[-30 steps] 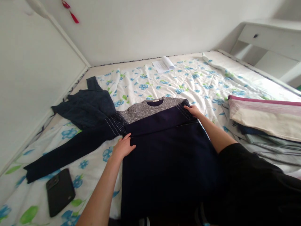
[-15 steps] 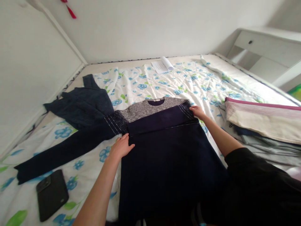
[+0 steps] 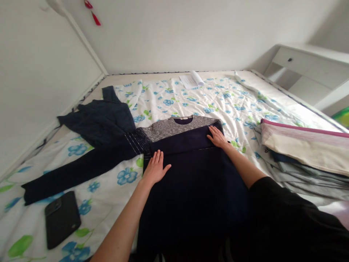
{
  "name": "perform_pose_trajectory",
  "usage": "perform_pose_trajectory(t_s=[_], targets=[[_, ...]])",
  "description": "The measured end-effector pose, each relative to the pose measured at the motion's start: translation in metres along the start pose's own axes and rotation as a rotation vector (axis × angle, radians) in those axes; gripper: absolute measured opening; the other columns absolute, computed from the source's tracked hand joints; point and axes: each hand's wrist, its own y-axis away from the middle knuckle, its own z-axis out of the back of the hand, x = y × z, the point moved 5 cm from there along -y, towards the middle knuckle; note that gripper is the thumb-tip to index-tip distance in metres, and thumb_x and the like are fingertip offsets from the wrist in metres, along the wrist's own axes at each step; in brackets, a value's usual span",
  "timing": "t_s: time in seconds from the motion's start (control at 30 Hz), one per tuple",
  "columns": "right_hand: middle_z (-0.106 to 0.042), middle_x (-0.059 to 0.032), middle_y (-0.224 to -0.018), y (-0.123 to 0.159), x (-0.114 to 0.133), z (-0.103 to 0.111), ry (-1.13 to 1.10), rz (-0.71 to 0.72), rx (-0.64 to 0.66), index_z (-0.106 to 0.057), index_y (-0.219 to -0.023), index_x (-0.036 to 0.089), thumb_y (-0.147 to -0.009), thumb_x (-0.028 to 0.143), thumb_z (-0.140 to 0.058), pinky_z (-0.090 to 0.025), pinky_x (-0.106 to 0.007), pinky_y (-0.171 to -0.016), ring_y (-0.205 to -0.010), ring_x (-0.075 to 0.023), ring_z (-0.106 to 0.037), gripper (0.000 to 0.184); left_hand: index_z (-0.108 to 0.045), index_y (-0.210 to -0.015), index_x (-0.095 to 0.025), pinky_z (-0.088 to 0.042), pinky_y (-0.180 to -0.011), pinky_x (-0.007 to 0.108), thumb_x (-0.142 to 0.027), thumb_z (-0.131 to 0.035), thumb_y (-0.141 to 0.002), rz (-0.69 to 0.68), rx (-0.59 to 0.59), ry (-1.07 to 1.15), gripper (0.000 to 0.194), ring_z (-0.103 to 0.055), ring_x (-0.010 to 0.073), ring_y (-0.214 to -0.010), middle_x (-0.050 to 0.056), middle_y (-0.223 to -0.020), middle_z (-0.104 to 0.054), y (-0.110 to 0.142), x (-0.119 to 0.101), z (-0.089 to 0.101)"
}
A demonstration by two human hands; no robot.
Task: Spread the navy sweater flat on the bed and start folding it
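A dark navy long-sleeved sweater (image 3: 191,182) with a grey heathered yoke lies spread on the bed, its neckline away from me. One sleeve is folded across the chest; the other sleeve (image 3: 89,167) stretches out to the left. My left hand (image 3: 156,168) lies flat on the sweater's left side, just under the folded sleeve's end, fingers spread. On the right shoulder end of the folded sleeve rests my right hand (image 3: 217,137), palm down with fingers extended. Neither hand grips the cloth. The sweater's lower edge merges into dark clothing near me.
A crumpled dark blue garment (image 3: 106,118) lies at the back left, against the outstretched sleeve. A black phone (image 3: 62,220) is at the front left. Folded clothes (image 3: 305,145) are stacked at the right. Papers (image 3: 191,80) lie near the wall on the floral sheet (image 3: 127,176).
My right hand has moved inward from the shoulder's edge, let go of it and flattened onto the folded sleeve. My left hand has shifted right onto the sweater. The view has tilted slightly.
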Motion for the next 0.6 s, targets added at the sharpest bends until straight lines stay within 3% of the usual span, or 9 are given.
perform_pose_trajectory(t_s=[0.17, 0.27, 0.33, 0.43, 0.53, 0.6], targets=[[-0.027, -0.0143, -0.191, 0.017, -0.034, -0.007, 0.044, -0.161, 0.09, -0.032, -0.185, 0.018, -0.115, 0.058, -0.039, -0.021, -0.059, -0.144, -0.179, -0.0339, -0.021, 0.08, -0.022, -0.185, -0.005, -0.029, -0.142, 0.052, -0.07, -0.05, -0.109, 0.08, 0.114, -0.004, 0.104, -0.015, 0.0408, -0.18, 0.022, -0.193, -0.009, 0.0, 0.012, -0.001], [-0.029, -0.0228, -0.189, 0.007, -0.017, -0.001, 0.05, -0.241, 0.077, -0.035, -0.183, 0.014, -0.115, 0.057, -0.042, -0.016, -0.074, -0.14, -0.177, -0.0413, -0.022, 0.081, -0.022, -0.185, -0.006, -0.031, -0.141, 0.053, -0.072, -0.057, -0.105, 0.104, 0.148, 0.016, 0.109, -0.017, 0.0434, -0.179, 0.024, -0.192, -0.006, 0.001, 0.015, 0.001], [-0.03, -0.0256, -0.188, -0.001, 0.024, -0.004, 0.028, -0.225, 0.018, -0.035, -0.183, 0.013, -0.116, 0.055, -0.04, -0.014, -0.08, -0.137, -0.177, -0.0448, -0.02, 0.078, -0.023, -0.185, -0.007, -0.032, -0.14, 0.054, -0.072, -0.058, -0.104, 0.099, 0.147, 0.027, 0.11, -0.019, 0.0444, -0.178, 0.024, -0.192, -0.007, 0.003, 0.014, 0.003], [-0.031, -0.0169, -0.19, -0.005, 0.125, -0.027, -0.023, -0.021, 0.005, -0.035, -0.184, 0.024, -0.118, 0.056, -0.041, -0.013, -0.074, -0.14, -0.178, -0.042, -0.018, 0.075, -0.024, -0.185, -0.008, -0.032, -0.14, 0.055, -0.071, -0.058, -0.105, 0.101, 0.142, 0.033, 0.107, -0.019, 0.0443, -0.178, 0.025, -0.191, -0.008, 0.006, 0.013, 0.004], [-0.033, -0.0042, -0.19, 0.006, 0.229, -0.064, -0.033, 0.22, 0.144, -0.04, -0.182, 0.041, -0.117, 0.06, -0.045, -0.017, -0.07, -0.141, -0.178, -0.0404, -0.02, 0.068, -0.025, -0.185, -0.007, -0.033, -0.139, 0.056, -0.068, -0.06, -0.104, 0.105, 0.138, 0.033, 0.107, -0.021, 0.0443, -0.178, 0.025, -0.191, -0.009, 0.007, 0.013, 0.004], [-0.027, 0.0002, -0.192, 0.016, 0.275, -0.083, -0.011, 0.294, 0.209, -0.04, -0.182, 0.045, -0.118, 0.064, -0.046, -0.018, -0.07, -0.14, -0.178, -0.0421, -0.019, 0.067, -0.026, -0.184, -0.007, -0.034, -0.139, 0.056, -0.067, -0.061, -0.103, 0.104, 0.135, 0.026, 0.107, -0.022, 0.0444, -0.178, 0.026, -0.191, -0.011, 0.006, 0.013, 0.004]])
